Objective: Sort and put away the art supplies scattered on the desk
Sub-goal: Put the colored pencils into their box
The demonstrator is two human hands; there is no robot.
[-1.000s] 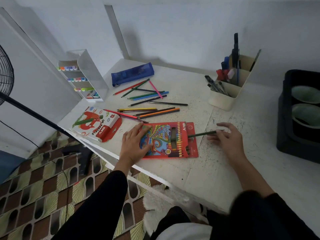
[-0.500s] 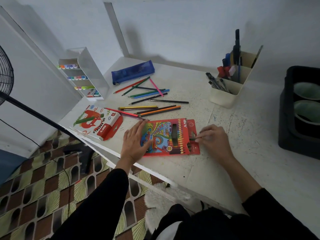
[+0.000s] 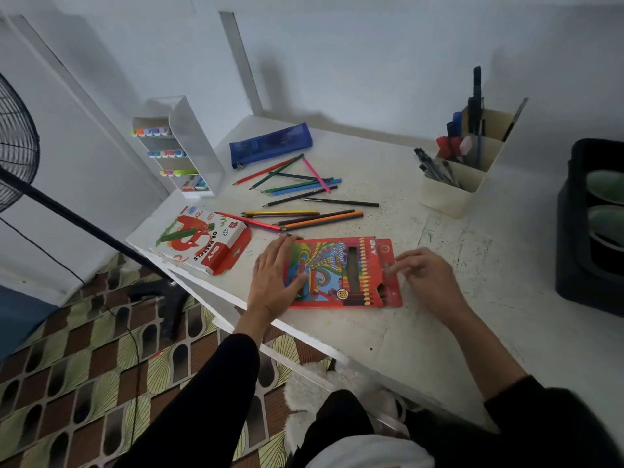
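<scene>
- Left hand lies flat, fingers straight, across the left end of a red colour pencil box. It presses the box down and grips nothing.
- Right hand sits at the box's open right end, fingers bent and fingertips at the flap. Whether they pinch the end of a pencil is too blurred to tell.
- The box lies flat near the front edge of a white desk, its printed face up.
- The step in hand appears to be feeding pencils into the box through that open end. To do it well, keep the left palm firm so the box cannot slide. Hold the flap clear and push each pencil straight along the row so it does not snag the cardboard.
- Just behind the box, loose colour pencils lie scattered and crossed on the desk, so most of the sorting looks undone.
- Left of the box, an oil pastels box lies near the desk's corner with its red flap open.
- Further back are a blue pencil case and a white marker rack at the far left. A cream organiser holding pens stands at the right.
</scene>
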